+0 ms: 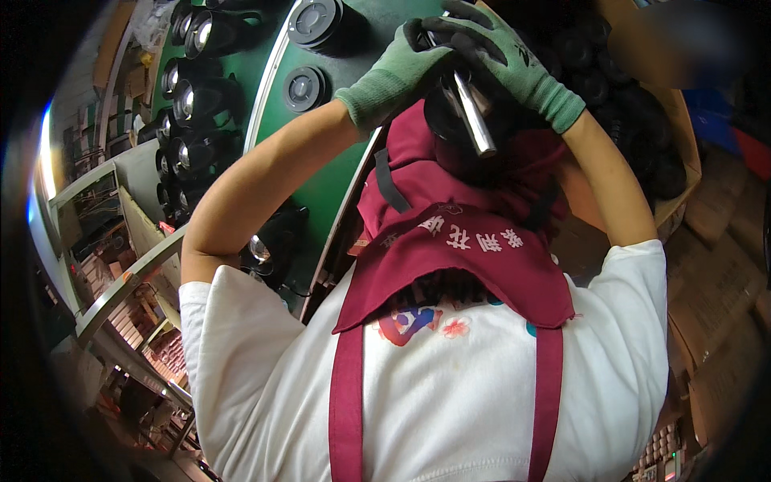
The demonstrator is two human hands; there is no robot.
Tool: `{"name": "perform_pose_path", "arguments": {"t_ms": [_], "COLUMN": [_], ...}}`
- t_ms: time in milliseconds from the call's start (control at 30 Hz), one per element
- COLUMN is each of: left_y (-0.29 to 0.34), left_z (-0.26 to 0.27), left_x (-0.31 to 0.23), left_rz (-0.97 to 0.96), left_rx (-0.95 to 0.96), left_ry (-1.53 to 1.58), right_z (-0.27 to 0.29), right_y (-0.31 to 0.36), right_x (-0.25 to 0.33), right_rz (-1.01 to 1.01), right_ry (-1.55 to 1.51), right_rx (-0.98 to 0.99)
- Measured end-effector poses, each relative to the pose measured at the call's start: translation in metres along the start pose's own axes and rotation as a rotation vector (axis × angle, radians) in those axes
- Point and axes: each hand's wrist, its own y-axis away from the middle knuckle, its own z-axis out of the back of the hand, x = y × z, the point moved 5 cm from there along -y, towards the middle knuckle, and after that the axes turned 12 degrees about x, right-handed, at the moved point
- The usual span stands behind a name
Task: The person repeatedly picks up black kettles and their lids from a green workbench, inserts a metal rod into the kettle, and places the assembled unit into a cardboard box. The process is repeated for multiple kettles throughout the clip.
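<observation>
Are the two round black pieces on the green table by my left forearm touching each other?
Apart. The head view shows a strip of green tabletop between the upper black piece and the lower black piece.

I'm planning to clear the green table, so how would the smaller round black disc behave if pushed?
The smaller disc lies flat on the green table, so it would probably slide rather than tip. Its round rim might let it roll if stood on edge.

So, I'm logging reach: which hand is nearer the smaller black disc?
Left: the left hand is right of the black disc; the right hand is farther right in view.
</observation>
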Motion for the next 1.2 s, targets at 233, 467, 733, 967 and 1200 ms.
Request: {"name": "perform_pose_path", "arguments": {"t_ms": [233,467,733,967,1200], "left_y": [0.009,-0.001,-0.016,-0.029,0.012], "left_z": [-0.005,-0.039,-0.068,-0.057,-0.037], "left_x": [-0.018,-0.053,-0.035,-0.008,0.002], "left_rz": [0.170,0.450,0.251,0.650,0.365], "left_rx": [0.253,0.575,0.414,0.215,-0.037], "left_ry": [0.292,-0.150,-1.227,-0.585,-0.860], "right_z": [0.001,-0.015,-0.001,-0.054,-0.046], "right_y": [0.024,0.013,0.013,0.000,0.014], "right_x": [-0.024,0.006,-0.041,-0.071,-0.026], "right_rz": [0.015,-0.164,0.127,-0.094,-0.233], "right_ry": [0.178,0.627,0.675,0.292,0.376], "right_rx": [-0.015,0.119,0.310,0.144,0.026]}}
